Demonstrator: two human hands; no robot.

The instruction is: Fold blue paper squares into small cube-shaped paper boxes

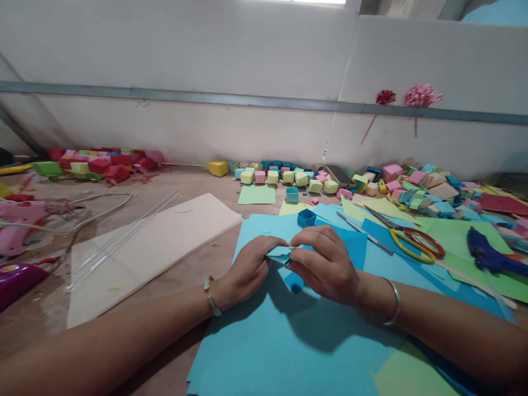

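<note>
A small folded piece of light blue paper (279, 253) is pinched between both hands, above a stack of blue paper sheets (264, 341). My left hand (253, 264) grips its left side, fingers closed. From the right, my right hand (325, 264) holds the other edge between thumb and fingertips. Part of the folded paper is hidden by the fingers. Just beyond the hands sits a darker blue open paper box (307, 218). A small dark blue paper piece (295, 284) lies under my right hand.
Scissors (408, 239), a metal blade-like tool (365, 234) and a blue glue gun (495, 256) lie at right. Cream sheets (165, 247) with clear glue sticks (124, 239) are at left, near a pink glue gun (18, 225). Colourful paper boxes (272, 177) line the wall.
</note>
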